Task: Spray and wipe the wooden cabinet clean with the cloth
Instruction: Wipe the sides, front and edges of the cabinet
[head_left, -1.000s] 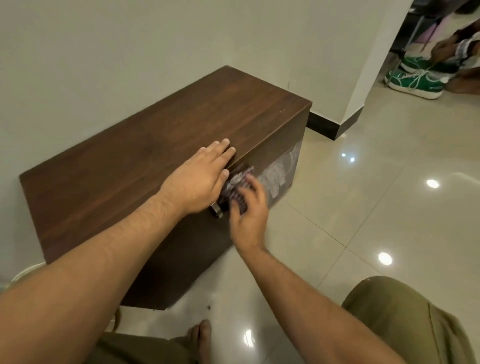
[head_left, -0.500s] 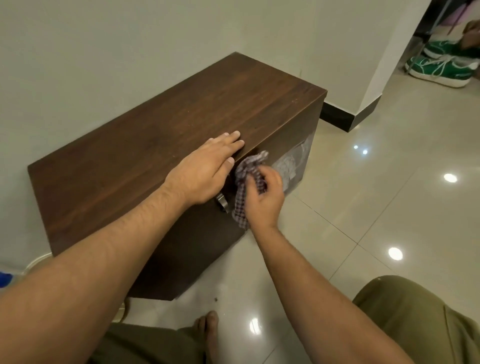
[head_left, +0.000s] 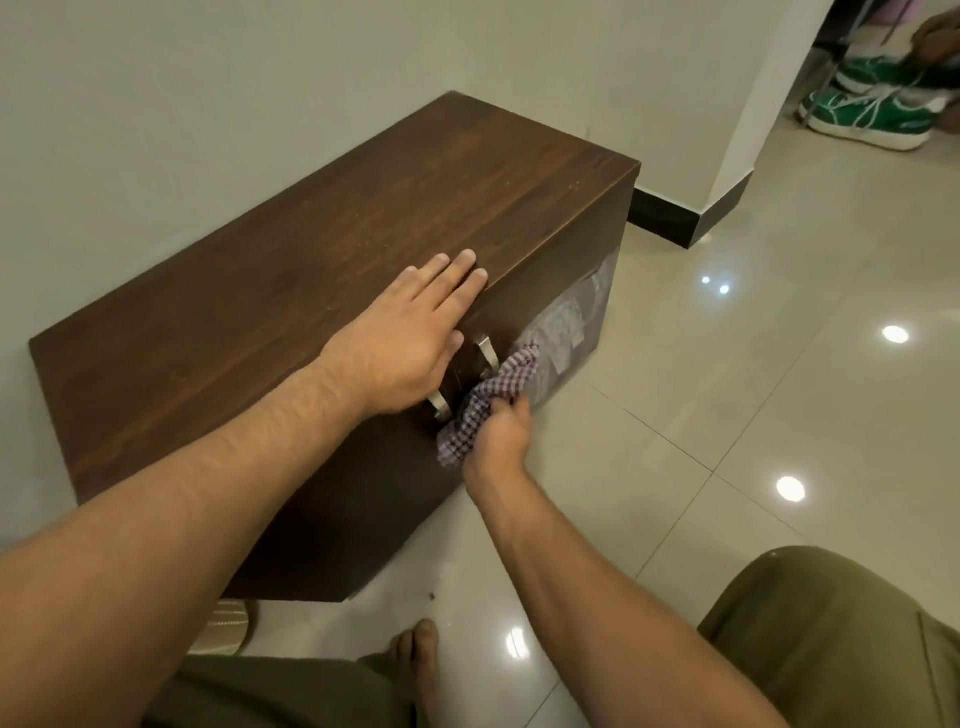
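Observation:
A low dark wooden cabinet (head_left: 291, 291) stands against the wall. My left hand (head_left: 405, 338) lies flat on its top near the front edge, fingers together, holding nothing. My right hand (head_left: 498, 431) grips a checked purple-and-white cloth (head_left: 488, 400) and presses it against the cabinet's front face, just below and right of two metal handles (head_left: 485, 353). A pale smeared patch (head_left: 566, 327) shows on the front to the right of the cloth. No spray bottle is in view.
Glossy beige floor tiles (head_left: 727, 415) spread to the right. A white pillar with a black skirting (head_left: 670, 218) stands behind the cabinet's right end. Green shoes (head_left: 862, 114) lie at the far right. My bare foot (head_left: 421, 649) and knees sit close to the cabinet.
My right hand with the cloth has slid down the cabinet front, uncovering both metal handles. My left hand has stayed flat on the top.

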